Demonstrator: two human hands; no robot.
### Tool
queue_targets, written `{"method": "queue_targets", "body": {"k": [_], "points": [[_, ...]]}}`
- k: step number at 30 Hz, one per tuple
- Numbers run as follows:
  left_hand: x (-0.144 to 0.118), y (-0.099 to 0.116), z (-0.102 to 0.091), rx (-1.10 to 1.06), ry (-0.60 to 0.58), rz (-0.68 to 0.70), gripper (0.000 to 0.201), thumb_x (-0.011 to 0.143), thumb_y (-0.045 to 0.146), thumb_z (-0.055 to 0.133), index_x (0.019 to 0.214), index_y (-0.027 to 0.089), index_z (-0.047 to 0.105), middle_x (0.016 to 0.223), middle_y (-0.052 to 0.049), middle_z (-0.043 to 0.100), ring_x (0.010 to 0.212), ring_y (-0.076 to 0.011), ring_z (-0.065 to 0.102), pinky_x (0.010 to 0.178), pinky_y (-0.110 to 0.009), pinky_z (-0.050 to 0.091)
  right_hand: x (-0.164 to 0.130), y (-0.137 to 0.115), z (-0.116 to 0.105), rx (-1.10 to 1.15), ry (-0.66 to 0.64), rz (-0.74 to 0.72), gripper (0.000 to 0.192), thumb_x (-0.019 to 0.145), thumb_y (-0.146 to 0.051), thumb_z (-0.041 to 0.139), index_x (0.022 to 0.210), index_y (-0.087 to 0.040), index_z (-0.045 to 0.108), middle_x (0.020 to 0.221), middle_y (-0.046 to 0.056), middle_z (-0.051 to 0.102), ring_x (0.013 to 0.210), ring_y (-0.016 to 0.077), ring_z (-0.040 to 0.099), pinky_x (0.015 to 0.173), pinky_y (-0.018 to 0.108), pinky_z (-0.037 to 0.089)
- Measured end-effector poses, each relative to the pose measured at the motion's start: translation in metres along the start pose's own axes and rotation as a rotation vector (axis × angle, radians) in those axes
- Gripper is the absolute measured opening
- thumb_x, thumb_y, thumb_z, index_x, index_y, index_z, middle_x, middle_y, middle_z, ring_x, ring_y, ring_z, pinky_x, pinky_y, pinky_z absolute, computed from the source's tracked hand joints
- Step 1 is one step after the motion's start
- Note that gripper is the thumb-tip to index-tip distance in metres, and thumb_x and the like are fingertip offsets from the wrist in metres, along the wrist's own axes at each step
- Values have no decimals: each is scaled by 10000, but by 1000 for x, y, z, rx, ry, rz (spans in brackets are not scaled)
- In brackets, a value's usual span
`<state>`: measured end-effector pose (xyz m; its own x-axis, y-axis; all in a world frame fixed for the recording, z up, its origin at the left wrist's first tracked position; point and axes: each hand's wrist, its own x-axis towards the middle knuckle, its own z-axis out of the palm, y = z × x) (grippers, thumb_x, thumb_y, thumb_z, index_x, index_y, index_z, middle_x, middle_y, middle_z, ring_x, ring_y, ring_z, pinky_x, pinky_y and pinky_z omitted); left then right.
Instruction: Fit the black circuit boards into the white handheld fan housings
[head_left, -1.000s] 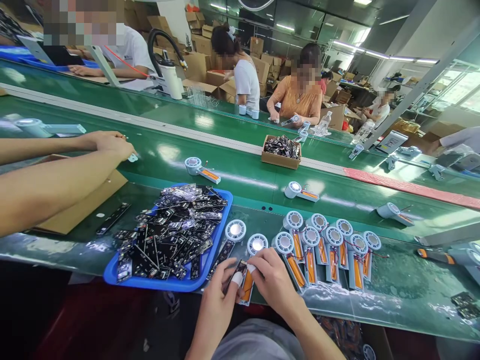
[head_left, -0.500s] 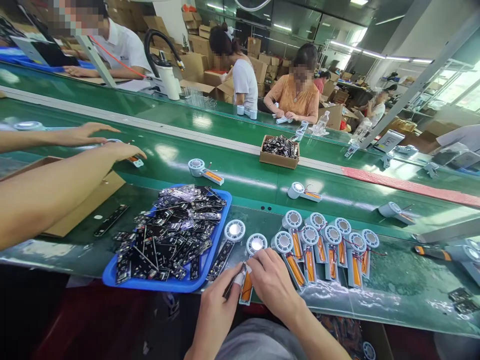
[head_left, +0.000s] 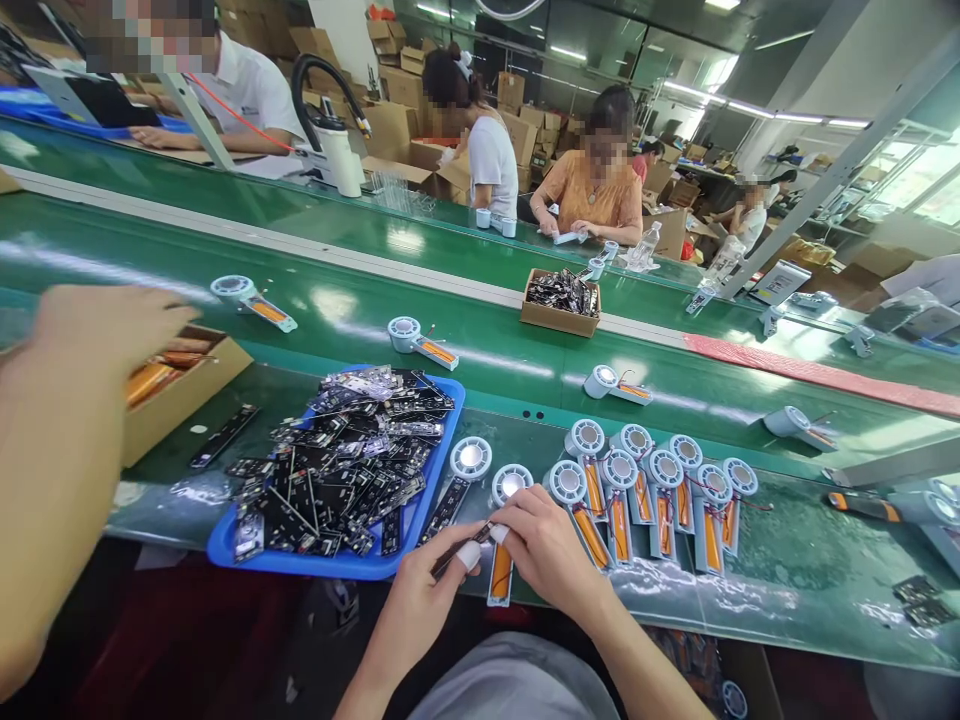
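My left hand [head_left: 424,595], a white cover on its thumb, is closed around a narrow black circuit board [head_left: 452,552]. At the board's upper end, my right hand [head_left: 553,548] pinches with thumb and forefinger; its thumb also wears a white cover. Any wire or plug between those fingertips is hidden. Just beneath the hands lies a pale-blue handheld fan body [head_left: 512,484] with a round head and an orange battery in its open handle. To its left rests another fan [head_left: 470,458] with a black board over its handle.
A blue tray [head_left: 459,420] heaped with circuit boards stands at left. Several fan bodies [head_left: 619,470] sit in rows at right, near a screwdriver [head_left: 862,505]. A co-worker's arm [head_left: 67,420] reaches over a cardboard box [head_left: 187,400] of orange batteries. More fans [head_left: 405,333] lie on the green belt.
My left hand has tipped the circuit board flatter, while my right hand stays close to it. The co-worker's hands have left a fan on the belt, one arm now over the box. Belt fans shifted slightly right.
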<state>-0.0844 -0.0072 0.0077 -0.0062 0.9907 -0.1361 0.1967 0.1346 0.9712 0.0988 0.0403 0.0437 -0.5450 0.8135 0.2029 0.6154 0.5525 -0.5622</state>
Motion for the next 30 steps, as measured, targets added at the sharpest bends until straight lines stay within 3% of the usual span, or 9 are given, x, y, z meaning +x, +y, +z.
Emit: {"method": "queue_targets", "body": {"k": [4,9,13,16,18,21,24,30], "points": [[-3,-3,0,31,13,-53,418,856,414,528,1171,186,682,1002,-86,806,812,-234,778,824,-373,620,-13,7,-21,235,-11,91,314,966,-80,506,1199,-219,665,1075,71,695,1000,205,632,899,339,512],[-7,-7,2,79,-37,-84,443,888,400,453,1238,181,615,988,-86,778,756,-224,773,750,-360,627,-32,7,-27,197,-154,74,426,882,-5,505,1191,-232,691,1082,74,660,990,198,636,885,317,525],[-6,-12,6,235,-55,1,429,945,313,373,1299,186,579,989,-85,758,699,-200,749,767,-365,628,-32,8,-7,333,-33,67,274,952,-116,506,1053,-218,739,1014,75,695,938,191,662,852,300,535],[-5,-16,6,415,-51,184,487,942,162,343,1375,230,557,1174,-95,732,990,-218,745,924,-368,587,-26,10,8,553,77,223,193,958,-229,561,990,-224,752,949,56,736,859,184,684,795,292,550],[-6,-16,6,558,-75,253,561,924,80,324,1396,266,563,1211,-88,705,1081,-223,719,909,-339,585,-21,11,15,713,145,379,166,924,-299,612,967,-219,751,844,35,732,719,167,668,675,269,553],[-10,-13,6,842,-138,219,640,897,13,333,1401,319,584,1134,-81,684,855,-202,761,703,-273,593,-14,10,21,837,215,485,219,868,-384,674,956,-195,739,737,15,695,591,144,612,568,250,531],[-13,-9,6,1007,-152,204,693,860,-26,360,1407,334,585,1148,-90,669,780,-199,757,639,-262,574,-11,7,22,839,215,482,245,863,-408,672,919,-180,742,703,11,675,579,136,592,570,249,525],[-13,-8,9,668,-55,283,600,920,53,317,1375,307,614,1067,-75,714,891,-210,760,736,-281,606,-13,1,21,808,222,396,181,868,-319,631,886,-189,755,828,45,709,729,168,647,677,271,536]]}}
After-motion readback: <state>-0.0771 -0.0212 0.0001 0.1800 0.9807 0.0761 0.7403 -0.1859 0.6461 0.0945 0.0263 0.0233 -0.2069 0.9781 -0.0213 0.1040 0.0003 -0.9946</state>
